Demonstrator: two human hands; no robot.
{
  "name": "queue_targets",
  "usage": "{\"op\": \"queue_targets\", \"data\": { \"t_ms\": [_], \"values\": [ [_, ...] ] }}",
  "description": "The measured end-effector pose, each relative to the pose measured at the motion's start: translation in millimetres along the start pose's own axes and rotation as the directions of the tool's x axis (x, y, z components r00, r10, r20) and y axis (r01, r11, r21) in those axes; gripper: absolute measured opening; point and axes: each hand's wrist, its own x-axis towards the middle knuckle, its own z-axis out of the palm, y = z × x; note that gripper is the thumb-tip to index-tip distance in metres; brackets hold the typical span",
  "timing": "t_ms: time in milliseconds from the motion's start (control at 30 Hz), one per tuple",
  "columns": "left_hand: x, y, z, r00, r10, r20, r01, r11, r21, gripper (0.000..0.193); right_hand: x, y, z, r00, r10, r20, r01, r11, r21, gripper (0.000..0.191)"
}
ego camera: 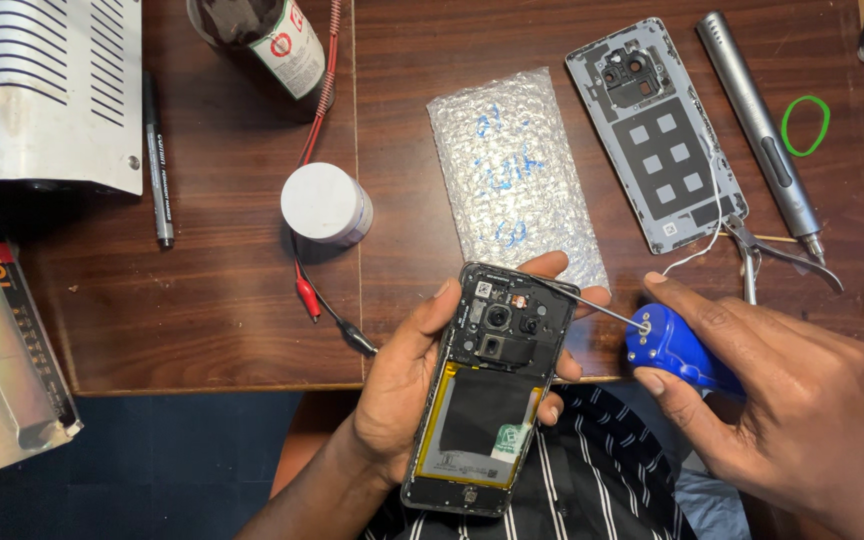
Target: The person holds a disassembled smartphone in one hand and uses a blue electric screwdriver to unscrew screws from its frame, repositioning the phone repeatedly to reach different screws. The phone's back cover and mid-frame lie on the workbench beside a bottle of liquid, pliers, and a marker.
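My left hand (pixel 397 385) grips an opened smartphone (pixel 492 385) with its back off, showing the camera modules, black shielding and a battery. My right hand (pixel 802 400) holds a blue-handled screwdriver (pixel 667 345). Its thin metal shaft reaches left to the phone's upper right corner near the cameras. The phone's removed grey back cover (pixel 657 135) lies inside-up on the wooden table (pixel 202 310), beyond my right hand.
A bubble-wrap pouch (pixel 512 175) lies behind the phone. A grey electric screwdriver (pixel 762 130), metal pliers (pixel 752 250) and a green rubber band (pixel 805 125) sit at right. A white round container (pixel 324 203), red and black clip leads (pixel 317 295), a marker (pixel 157 160), a bottle and a white metal device (pixel 52 90) are at left.
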Motion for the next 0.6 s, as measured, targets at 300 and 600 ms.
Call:
{"op": "queue_targets", "data": {
  "t_ms": [300,600],
  "values": [
    [2.4,0.8,4.0,1.000,0.007,-0.026,-0.008,1.000,-0.026,0.074,-0.9,0.0,1.8,0.998,0.043,0.039,-0.043,0.999,-0.008,0.068],
    [1.5,1.0,2.6,1.000,-0.012,0.011,0.012,0.999,-0.045,0.074,-0.7,-2.6,3.1,1.000,-0.004,-0.018,0.004,1.000,0.004,0.065]
  ]
}}
